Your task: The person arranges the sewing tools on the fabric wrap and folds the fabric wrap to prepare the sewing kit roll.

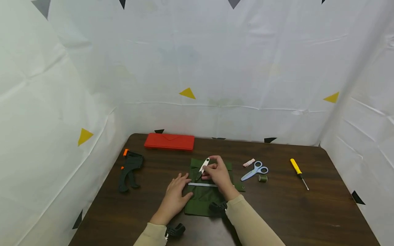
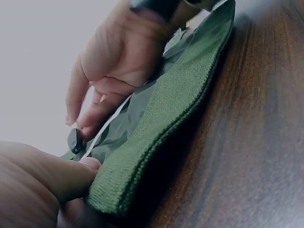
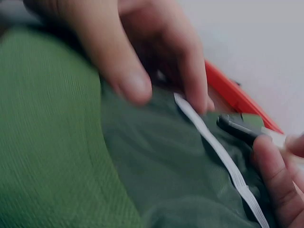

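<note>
White-handled tool [image 1: 205, 163] over far half of green fabric pouch [image 1: 197, 208]; likely light, stiff, best held by handle. Right grip [image 1: 219, 173] pinches it. Left grip [image 1: 176, 192] spread, touching pouch's left edge. White elastic strip [image 1: 203, 185] crosses pouch.

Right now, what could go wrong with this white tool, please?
The white tool might slip, since the right hand pinches it between thumb and fingers. Its dark end could catch the white strip, which lies close by. The green cloth is wrinkled and may shift if the left hand lifts.
</note>
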Motion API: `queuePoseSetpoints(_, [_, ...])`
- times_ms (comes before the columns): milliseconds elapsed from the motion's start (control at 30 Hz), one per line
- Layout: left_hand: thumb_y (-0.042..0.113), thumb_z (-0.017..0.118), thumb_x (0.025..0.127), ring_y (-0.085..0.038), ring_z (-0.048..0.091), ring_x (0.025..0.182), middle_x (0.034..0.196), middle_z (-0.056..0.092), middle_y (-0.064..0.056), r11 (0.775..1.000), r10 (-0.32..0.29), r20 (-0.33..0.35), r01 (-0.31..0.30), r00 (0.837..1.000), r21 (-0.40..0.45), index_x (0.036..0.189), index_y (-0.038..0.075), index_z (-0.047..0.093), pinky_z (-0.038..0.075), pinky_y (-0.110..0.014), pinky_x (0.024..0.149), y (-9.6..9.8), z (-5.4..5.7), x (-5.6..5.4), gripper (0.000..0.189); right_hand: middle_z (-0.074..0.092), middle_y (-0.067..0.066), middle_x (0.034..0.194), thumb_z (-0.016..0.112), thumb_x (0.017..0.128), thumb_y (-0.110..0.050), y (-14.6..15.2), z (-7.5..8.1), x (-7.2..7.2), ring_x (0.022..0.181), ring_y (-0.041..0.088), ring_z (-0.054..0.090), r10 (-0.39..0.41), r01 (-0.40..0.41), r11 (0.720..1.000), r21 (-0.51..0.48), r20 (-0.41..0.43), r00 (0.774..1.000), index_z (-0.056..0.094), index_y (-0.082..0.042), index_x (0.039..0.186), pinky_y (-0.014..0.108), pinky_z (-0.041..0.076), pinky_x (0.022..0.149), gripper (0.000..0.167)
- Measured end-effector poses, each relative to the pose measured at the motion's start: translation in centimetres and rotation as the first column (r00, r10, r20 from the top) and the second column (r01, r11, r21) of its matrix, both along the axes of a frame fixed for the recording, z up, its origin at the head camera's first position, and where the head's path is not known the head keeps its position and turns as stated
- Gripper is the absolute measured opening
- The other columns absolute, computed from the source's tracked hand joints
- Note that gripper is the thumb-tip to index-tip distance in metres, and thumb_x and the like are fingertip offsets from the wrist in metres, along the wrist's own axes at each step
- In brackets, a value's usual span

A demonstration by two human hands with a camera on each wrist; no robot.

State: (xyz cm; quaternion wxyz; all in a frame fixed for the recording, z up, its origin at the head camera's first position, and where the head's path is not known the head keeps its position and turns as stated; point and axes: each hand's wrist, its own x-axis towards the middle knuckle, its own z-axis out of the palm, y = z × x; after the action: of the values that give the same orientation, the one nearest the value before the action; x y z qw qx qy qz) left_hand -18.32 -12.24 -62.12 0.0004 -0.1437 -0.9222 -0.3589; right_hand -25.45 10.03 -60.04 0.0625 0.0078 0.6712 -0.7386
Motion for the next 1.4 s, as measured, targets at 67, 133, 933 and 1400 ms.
queuePoseSetpoints(67, [0.023, 0.082, 0.099, -0.040, 0.033, 0.165, 0.170, 0.049, -0.010, 1.000, 0.001, 0.002, -0.001, 1.000, 0.007, 0.147, 0.011, 0.066, 0.021, -0.066, 0.133, 0.1, 0.0, 0.0, 0.053, 0.075, 0.026, 0.103, 0.074, 0.101, 0.000, 0.0, -0.4, 0.0, 0.081, 0.027, 0.079, -0.003, 0.003, 1.000, 0.010, 0.009, 1.000, 0.046, -0.004, 0.150, 0.043, 0.068, 0.073, 0.057])
queuePoseSetpoints(133, [0.024, 0.081, 0.099, -0.039, 0.032, 0.165, 0.170, 0.049, -0.009, 1.000, 0.004, 0.003, -0.004, 1.000, 0.005, 0.148, 0.011, 0.065, 0.021, -0.066, 0.133, 0.1, -0.1, 0.0, 0.053, 0.076, 0.027, 0.104, 0.075, 0.101, -0.001, -0.1, -0.5, 0.0, 0.081, 0.028, 0.079, -0.009, 0.009, 1.000, 0.026, 0.011, 1.000, 0.048, -0.005, 0.149, 0.042, 0.068, 0.071, 0.056])
queuePoseSetpoints(933, [0.026, 0.080, 0.101, -0.037, 0.031, 0.166, 0.171, 0.048, -0.009, 1.000, -0.005, 0.007, 0.005, 1.000, 0.002, 0.150, 0.011, 0.064, 0.020, -0.065, 0.133, 0.2, 0.3, -0.1, 0.053, 0.077, 0.020, 0.098, 0.079, 0.101, -0.011, -0.4, 0.0, 0.2, 0.070, 0.019, 0.071, 0.036, -0.020, 0.958, 0.285, -0.053, 0.998, 0.059, -0.010, 0.142, 0.032, 0.055, 0.050, 0.046])
queuePoseSetpoints(1400, [0.025, 0.080, 0.101, -0.038, 0.030, 0.167, 0.172, 0.046, -0.009, 1.000, -0.001, 0.021, 0.001, 1.000, 0.004, 0.151, 0.011, 0.063, 0.019, -0.066, 0.133, 0.0, 0.2, 0.2, 0.054, 0.069, 0.004, 0.086, 0.084, 0.097, -0.029, -1.3, 0.1, 0.2, 0.065, 0.016, 0.055, 0.147, -0.051, 0.780, 0.624, -0.104, 0.984, 0.074, -0.019, 0.140, 0.033, 0.046, 0.061, 0.045])
